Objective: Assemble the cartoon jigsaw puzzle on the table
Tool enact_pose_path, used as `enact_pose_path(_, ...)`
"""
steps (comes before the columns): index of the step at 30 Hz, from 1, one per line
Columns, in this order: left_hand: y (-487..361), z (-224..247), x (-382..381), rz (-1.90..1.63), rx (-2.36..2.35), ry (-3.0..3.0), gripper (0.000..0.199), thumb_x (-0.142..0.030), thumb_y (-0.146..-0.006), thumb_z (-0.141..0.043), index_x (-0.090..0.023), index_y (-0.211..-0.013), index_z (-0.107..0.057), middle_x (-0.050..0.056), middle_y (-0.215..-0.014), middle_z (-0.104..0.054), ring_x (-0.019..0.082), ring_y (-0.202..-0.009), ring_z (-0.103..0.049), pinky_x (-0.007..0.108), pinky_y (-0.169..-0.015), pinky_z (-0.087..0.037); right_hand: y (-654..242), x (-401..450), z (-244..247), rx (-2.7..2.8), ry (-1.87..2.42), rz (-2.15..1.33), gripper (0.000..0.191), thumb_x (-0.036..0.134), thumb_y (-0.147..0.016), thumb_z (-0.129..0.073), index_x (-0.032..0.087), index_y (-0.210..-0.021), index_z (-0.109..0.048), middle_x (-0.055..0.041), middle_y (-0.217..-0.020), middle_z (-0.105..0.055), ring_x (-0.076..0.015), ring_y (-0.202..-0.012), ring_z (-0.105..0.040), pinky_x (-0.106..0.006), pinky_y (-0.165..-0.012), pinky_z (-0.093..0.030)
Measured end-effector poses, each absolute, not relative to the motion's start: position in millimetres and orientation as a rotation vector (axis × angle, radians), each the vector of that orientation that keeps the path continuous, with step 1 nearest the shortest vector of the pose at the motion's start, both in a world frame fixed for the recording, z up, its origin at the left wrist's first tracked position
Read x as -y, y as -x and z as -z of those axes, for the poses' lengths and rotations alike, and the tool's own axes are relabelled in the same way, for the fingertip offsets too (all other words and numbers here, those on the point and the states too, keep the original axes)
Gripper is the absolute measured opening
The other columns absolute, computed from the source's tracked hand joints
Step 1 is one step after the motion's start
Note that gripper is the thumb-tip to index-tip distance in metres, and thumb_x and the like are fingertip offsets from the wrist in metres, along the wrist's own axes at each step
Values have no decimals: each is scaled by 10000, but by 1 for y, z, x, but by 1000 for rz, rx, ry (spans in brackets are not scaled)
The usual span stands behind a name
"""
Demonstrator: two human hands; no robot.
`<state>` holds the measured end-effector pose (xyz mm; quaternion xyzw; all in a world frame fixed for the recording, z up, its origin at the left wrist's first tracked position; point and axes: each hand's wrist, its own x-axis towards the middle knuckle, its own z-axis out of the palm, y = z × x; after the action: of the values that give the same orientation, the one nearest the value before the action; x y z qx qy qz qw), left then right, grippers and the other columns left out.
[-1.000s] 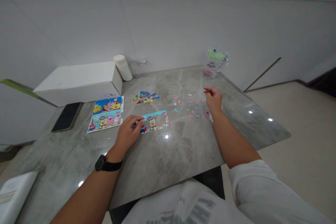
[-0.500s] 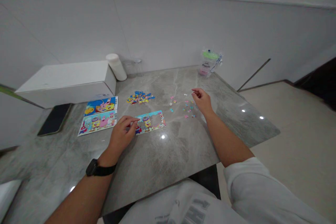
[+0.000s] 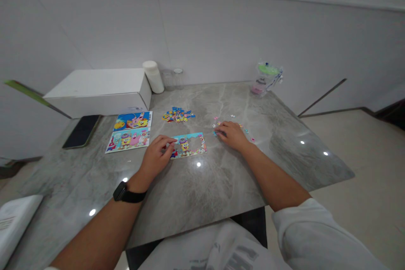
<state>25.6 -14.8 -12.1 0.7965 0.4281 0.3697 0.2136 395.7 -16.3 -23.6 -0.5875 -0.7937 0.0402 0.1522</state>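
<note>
A partly filled cartoon puzzle (image 3: 184, 145) lies on the grey table, with a gap in its right part. My left hand (image 3: 157, 155) rests at its left edge, thumb and fingertips close together; whether a piece is between them is too small to tell. My right hand (image 3: 232, 135) is over the loose pieces (image 3: 252, 140) to the right of the puzzle, fingers bent down at a blue piece (image 3: 214, 133) and hiding some others. A heap of blue and yellow pieces (image 3: 178, 114) sits behind the puzzle. The printed picture sheet (image 3: 129, 140) lies to the left.
A white box (image 3: 98, 93), a white bottle (image 3: 153, 76) and clear glasses (image 3: 177, 79) stand along the wall. A black phone (image 3: 82, 131) lies at the left. At the back right is a plastic bag (image 3: 266, 79). A white packet (image 3: 17, 223) is at the lower left.
My right hand has moved left and nearer, from the far right of the loose pieces to their left side. My left hand stays by the puzzle. The view has shifted slightly.
</note>
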Motion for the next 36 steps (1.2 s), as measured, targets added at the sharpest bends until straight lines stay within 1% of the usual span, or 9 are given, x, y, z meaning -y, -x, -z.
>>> enact_pose_path(4, -26, 12, 15, -1021, -1196, -2213, 258, -340, -1029, -558, -217, -1083, -778, 70, -1029, -706, 200, -931, -672, 333, -842, -559, -388, 17, 24, 2321, 1704, -136, 273, 342, -1015, -666, 244, -1239, -787, -127, -1271, -738, -286, -1207, -650, -425, -1052, -442)
enact_pose_path(8, -26, 12, 16, -1021, -1191, -2207, 249, -330, -1027, -561, -215, -1086, -774, 69, -1026, -708, 200, -926, -682, 346, -846, -558, -391, 18, 25, 2312, 1693, -173, 262, 281, -978, -681, 252, -1215, -786, -108, -1265, -734, -283, -1219, -641, -437, -1069, -427)
enact_pose_path(17, -26, 13, 15, -1019, -1189, -2215, 244, -329, -1023, -564, -220, -1090, -771, 62, -1025, -704, 198, -907, -670, 346, -825, -556, -401, 21, 21, 2350, 1624, -218, 196, 262, -919, -708, 232, -1100, -779, -101, -1183, -748, -278, -1135, -662, -436, -1063, -426)
enact_pose_path(19, -26, 14, 15, -1029, -1185, -2216, 241, -337, -1029, -568, -224, -1096, -770, 57, -1025, -699, 195, -907, -665, 342, -828, -553, -402, 21, 19, 2348, 1603, -249, 164, 249, -886, -728, 216, -1044, -758, -98, -1122, -754, -265, -1073, -671, -400, -1008, -448)
enact_pose_path(22, -25, 15, 14, -1038, -1194, -2210, 237, -342, -1033, -570, -228, -1106, -764, 55, -1035, -695, 192, -903, -664, 333, -808, -547, -401, 22, 19, 2309, 1573, -374, 120, 202, -868, -703, 199, -987, -722, -65, -954, -744, -210, -878, -665, -324, -850, -465)
enact_pose_path(25, -24, 15, 13, -1042, -1208, -2223, 230, -329, -1031, -567, -227, -1096, -763, 58, -1037, -695, 200, -939, -670, 345, -838, -545, -398, 23, 20, 2207, 1554, -484, 195, 192, -879, -664, 197, -1068, -712, -38, -887, -721, -179, -773, -634, -296, -760, -453)
enact_pose_path(27, -24, 15, 12, -1045, -1214, -2232, 228, -317, -1026, -565, -225, -1091, -763, 60, -1033, -698, 207, -955, -669, 360, -874, -545, -394, 23, 22, 2130, 1534, -530, 241, 208, -885, -641, 206, -1116, -710, -38, -908, -722, -177, -774, -631, -301, -762, -462)
enact_pose_path(31, -24, 15, 11, -1038, -1224, -2234, 235, -312, -1021, -552, -227, -1105, -755, 63, -1046, -707, 208, -936, -666, 373, -884, -546, -386, 23, 21, 1975, 1461, -643, 179, 290, -878, -611, 216, -1007, -710, -39, -916, -721, -186, -803, -636, -316, -768, -487)
enact_pose_path(36, -23, 13, 11, -1042, -1223, -2235, 229, -285, -1008, -555, -221, -1099, -755, 64, -1039, -710, 211, -932, -665, 373, -885, -547, -371, 20, 4, 1775, 1420, -783, 234, 425, -848, -662, 216, -953, -679, -20, -853, -708, -181, -782, -636, -317, -750, -498)
